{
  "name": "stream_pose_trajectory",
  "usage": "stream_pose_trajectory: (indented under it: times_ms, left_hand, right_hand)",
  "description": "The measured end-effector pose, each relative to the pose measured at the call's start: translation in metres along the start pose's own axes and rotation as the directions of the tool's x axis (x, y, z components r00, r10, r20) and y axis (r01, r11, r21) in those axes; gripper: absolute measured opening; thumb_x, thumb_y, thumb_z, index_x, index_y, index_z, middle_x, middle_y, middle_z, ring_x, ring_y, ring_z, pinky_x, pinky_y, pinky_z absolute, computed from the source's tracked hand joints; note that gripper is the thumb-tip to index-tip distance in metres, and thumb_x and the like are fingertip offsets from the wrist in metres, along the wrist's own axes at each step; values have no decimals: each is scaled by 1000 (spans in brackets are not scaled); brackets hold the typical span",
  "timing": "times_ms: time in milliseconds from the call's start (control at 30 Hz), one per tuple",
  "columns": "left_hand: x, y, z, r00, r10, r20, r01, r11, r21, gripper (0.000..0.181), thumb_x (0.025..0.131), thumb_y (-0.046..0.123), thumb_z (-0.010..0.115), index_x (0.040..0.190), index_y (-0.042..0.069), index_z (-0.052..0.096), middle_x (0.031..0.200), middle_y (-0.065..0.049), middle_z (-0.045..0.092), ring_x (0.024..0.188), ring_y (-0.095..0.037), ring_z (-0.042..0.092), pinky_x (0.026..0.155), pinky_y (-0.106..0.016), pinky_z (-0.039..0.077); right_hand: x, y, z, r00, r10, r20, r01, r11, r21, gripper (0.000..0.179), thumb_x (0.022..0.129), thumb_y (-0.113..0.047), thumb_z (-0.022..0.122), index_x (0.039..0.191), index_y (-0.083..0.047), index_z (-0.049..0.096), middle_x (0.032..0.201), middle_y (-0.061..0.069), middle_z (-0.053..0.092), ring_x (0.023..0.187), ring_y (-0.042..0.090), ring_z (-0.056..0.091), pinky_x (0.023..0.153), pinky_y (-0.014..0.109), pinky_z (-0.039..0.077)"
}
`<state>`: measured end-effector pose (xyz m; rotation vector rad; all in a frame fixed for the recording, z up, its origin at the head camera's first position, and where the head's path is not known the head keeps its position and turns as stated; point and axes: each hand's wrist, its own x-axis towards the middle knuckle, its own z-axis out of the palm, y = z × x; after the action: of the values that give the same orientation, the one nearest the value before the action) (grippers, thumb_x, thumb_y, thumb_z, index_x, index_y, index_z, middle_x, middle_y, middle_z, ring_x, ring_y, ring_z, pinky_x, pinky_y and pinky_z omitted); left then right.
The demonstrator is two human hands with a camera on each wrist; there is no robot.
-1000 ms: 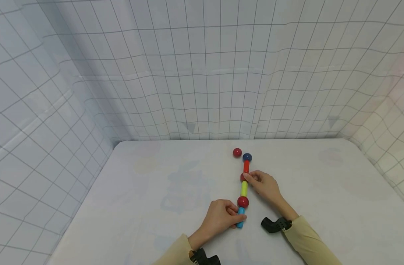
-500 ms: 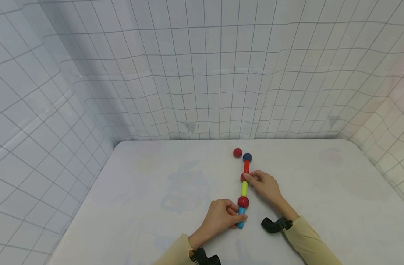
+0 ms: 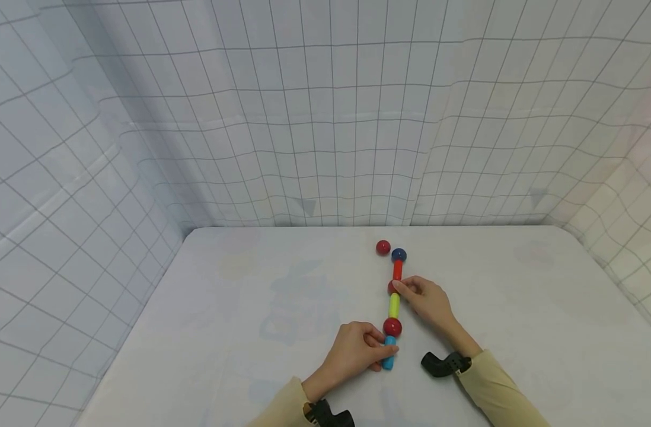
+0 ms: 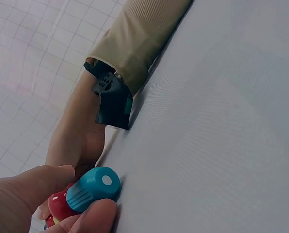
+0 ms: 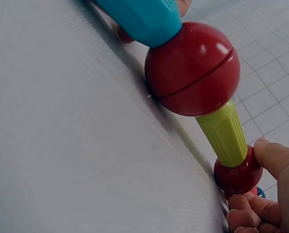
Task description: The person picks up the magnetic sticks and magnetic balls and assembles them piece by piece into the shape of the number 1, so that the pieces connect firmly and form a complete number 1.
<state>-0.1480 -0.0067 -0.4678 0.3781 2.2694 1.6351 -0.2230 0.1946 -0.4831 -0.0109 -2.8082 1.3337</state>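
A chain of balls and rods lies on the white table, running away from me. At its near end my left hand [image 3: 354,349] pinches a light-blue rod [image 4: 93,190] between thumb and fingers. That rod meets a large red ball [image 5: 193,69]. Beyond it come a yellow-green rod [image 5: 224,135] and a smaller red ball [image 5: 237,170], which my right hand [image 3: 425,301] grips between thumb and fingers. An orange-red rod [image 3: 397,270] and a dark-blue ball [image 3: 399,255] form the far end. A loose red ball [image 3: 383,247] sits just left of the blue one, apart from it.
Grid-patterned white curtains [image 3: 325,118] rise behind the table [image 3: 197,332] and on both sides. Each wrist wears a black camera mount; the right one [image 3: 444,363] stands near the chain's near end.
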Motion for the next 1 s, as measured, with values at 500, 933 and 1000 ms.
stream_pose_trajectory:
  times_ms: [500,933,1000]
  left_hand:
    - [9,-2,-11,999,0,-37,1,1000,4,22,92,25,63,84,4,66,56,-2,60,40,-12,56,42,-29,49]
    - [37,5,-26,961,142,-238,-68,954,293,19,88,30,68,89,11,70,63,9,55,56,-7,49,50,-22,41]
    - [43,7,-29,956,165,-243,-86,948,306,19,87,30,68,92,11,69,68,9,57,61,-8,51,54,-23,44]
  right_hand:
    - [-2,-1,0,1000,4,-3,-4,1000,3,47,87,-54,61,99,-9,69,65,-1,50,64,17,46,53,27,31]
    - [-2,-1,0,1000,19,2,-19,1000,21,44,86,-53,62,98,-11,68,65,0,51,61,18,48,52,26,33]
    - [-1,-1,1,1000,18,3,-19,999,26,45,86,-53,62,98,-10,68,64,0,52,59,17,49,51,27,33]
